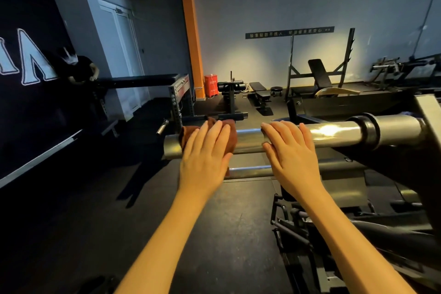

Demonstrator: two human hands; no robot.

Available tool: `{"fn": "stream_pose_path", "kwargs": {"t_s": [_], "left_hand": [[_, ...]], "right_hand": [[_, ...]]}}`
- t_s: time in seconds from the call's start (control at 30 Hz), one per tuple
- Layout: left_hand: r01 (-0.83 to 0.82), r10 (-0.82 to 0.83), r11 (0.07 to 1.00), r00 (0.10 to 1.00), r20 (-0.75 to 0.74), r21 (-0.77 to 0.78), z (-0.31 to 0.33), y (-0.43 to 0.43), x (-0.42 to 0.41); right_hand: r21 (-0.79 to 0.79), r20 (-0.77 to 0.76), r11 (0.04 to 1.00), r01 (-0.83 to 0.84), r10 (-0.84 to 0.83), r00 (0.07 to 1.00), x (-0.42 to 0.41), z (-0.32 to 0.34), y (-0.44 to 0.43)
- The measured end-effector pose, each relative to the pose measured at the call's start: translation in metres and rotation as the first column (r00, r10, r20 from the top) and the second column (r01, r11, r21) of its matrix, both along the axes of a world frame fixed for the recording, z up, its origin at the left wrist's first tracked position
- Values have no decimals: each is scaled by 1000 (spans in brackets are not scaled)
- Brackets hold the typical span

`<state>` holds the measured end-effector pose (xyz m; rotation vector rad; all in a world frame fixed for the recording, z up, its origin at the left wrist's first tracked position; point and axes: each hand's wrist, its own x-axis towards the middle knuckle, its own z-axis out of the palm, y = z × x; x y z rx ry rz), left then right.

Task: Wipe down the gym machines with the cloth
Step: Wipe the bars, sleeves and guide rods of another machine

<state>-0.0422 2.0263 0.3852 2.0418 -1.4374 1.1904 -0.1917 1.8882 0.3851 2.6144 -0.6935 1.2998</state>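
A thick chrome weight sleeve point(248, 138) of a gym machine runs across the middle of the view. A brown cloth point(231, 138) is draped over the sleeve near its left end. My left hand point(205, 150) lies on the cloth with straight fingers, pressing it onto the bar. My right hand point(288, 148) rests on the bare bar a little to the right, its fingers laid over the top. A thinner chrome bar point(250, 170) runs parallel just below.
The machine's black frame point(393, 174) and lower parts fill the right side. Benches point(260, 95) and a rack point(319, 74) stand at the back wall. Another person point(78, 67) leans at a bench on the left. Dark rubber floor point(71, 210) lies to the left.
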Motion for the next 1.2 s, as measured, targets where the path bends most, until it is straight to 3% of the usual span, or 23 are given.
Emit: {"fn": "stream_pose_path", "kwargs": {"t_s": [0.2,0.27,0.47,0.67,0.77,0.97,1.1,1.2], "left_hand": [[-119,86,975,980,-178,-186,-4,16,16],[-93,48,972,978,-204,-217,-3,1,2],[147,-142,988,983,117,-42,5,-2,22],[260,-248,963,958,143,-70,2,26,62],[365,-355,925,929,108,-104,3,34,75],[604,-631,774,761,-149,-191,10,41,83],[676,-713,678,508,-484,-290,25,49,92],[681,-681,650,324,-657,-337,37,53,96]], "right_hand": [[16,-7,1000,2,-2,1000,0,1,0],[15,16,999,30,-30,999,3,0,4],[54,81,989,140,-144,986,14,-6,15],[204,113,949,241,-268,957,25,-4,35],[208,140,942,263,-295,945,38,-8,58],[202,150,959,199,-231,961,68,-8,103],[177,138,972,155,-181,974,76,-5,111],[160,168,983,94,-121,978,87,-6,115]]}}
